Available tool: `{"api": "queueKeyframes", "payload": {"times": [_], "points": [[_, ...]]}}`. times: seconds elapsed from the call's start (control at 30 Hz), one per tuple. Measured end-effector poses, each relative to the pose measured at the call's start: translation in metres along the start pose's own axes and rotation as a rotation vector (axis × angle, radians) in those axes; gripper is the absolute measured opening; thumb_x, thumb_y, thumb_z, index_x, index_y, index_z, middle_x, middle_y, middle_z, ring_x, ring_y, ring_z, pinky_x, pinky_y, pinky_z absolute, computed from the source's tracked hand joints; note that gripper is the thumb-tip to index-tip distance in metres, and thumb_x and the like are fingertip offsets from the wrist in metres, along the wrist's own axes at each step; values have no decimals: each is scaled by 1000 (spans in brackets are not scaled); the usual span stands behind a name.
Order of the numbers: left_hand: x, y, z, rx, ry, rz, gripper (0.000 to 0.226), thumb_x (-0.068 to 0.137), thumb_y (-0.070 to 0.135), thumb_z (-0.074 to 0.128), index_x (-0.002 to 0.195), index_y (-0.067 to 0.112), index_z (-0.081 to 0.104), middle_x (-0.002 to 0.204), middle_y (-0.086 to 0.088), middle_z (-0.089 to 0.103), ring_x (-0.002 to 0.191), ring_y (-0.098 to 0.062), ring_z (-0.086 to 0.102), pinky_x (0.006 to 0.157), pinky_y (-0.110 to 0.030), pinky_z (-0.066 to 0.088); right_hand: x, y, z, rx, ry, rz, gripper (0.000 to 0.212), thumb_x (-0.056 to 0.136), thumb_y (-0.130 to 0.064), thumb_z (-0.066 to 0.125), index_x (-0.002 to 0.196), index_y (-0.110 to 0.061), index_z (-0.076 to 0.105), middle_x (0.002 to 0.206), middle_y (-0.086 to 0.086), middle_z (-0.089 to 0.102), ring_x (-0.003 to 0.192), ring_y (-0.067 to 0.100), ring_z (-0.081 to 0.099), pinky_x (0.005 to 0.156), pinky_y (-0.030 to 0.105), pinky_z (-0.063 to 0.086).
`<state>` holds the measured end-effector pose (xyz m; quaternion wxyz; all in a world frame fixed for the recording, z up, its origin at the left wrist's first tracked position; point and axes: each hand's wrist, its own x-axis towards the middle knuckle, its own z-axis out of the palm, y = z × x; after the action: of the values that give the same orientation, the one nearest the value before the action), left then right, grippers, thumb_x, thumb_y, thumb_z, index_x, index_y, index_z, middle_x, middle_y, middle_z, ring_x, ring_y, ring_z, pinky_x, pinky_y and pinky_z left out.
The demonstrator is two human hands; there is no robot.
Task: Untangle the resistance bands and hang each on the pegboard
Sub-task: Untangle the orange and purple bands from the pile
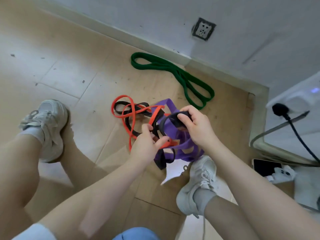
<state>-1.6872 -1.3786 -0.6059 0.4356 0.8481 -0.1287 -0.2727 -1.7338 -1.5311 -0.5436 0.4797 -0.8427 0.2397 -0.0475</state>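
Bands: we judge the tangle (155, 125) light, limp, stretchy (snag-prone).
Grip: left hand (147, 146) pinches the orange band (131, 116); right hand (195, 125) clasps the black band (170, 118).

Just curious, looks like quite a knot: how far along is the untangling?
One down: the green band lies free by the wall. In hand: the left hand and right hand grip the tangle of orange band, black band and purple band. Nothing is hung; no pegboard in view.
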Motion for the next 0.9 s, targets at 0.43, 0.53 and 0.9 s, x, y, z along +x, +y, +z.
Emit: {"api": "queueKeyframes", "payload": {"times": [0.43,0.53,0.9], "points": [[-24,-29,-103,826,-457,348,57,79,74,33,77,25,62,72,4,62,74,-20,59,76,-35,49,-12,-59,-82,617,504,145,19,100,-22,40,91,-15,54,89,5,60,78,16,56,77,33,50],[-25,-33,-113,938,-410,238,30,94,39,43,107,17,60,104,-6,64,103,-28,59,90,-37,45,-11,-67,-98,856,561,181,37,100,-27,39,120,2,50,106,16,62,83,23,60,82,38,53],[-58,78,-151,-521,250,203,30,97,6,35,82,24,54,58,-5,41,41,-6,41,52,-29,36,-38,-19,-97,478,683,531,35,100,-28,33,117,-2,50,108,14,55,92,25,52,83,40,47]]}}
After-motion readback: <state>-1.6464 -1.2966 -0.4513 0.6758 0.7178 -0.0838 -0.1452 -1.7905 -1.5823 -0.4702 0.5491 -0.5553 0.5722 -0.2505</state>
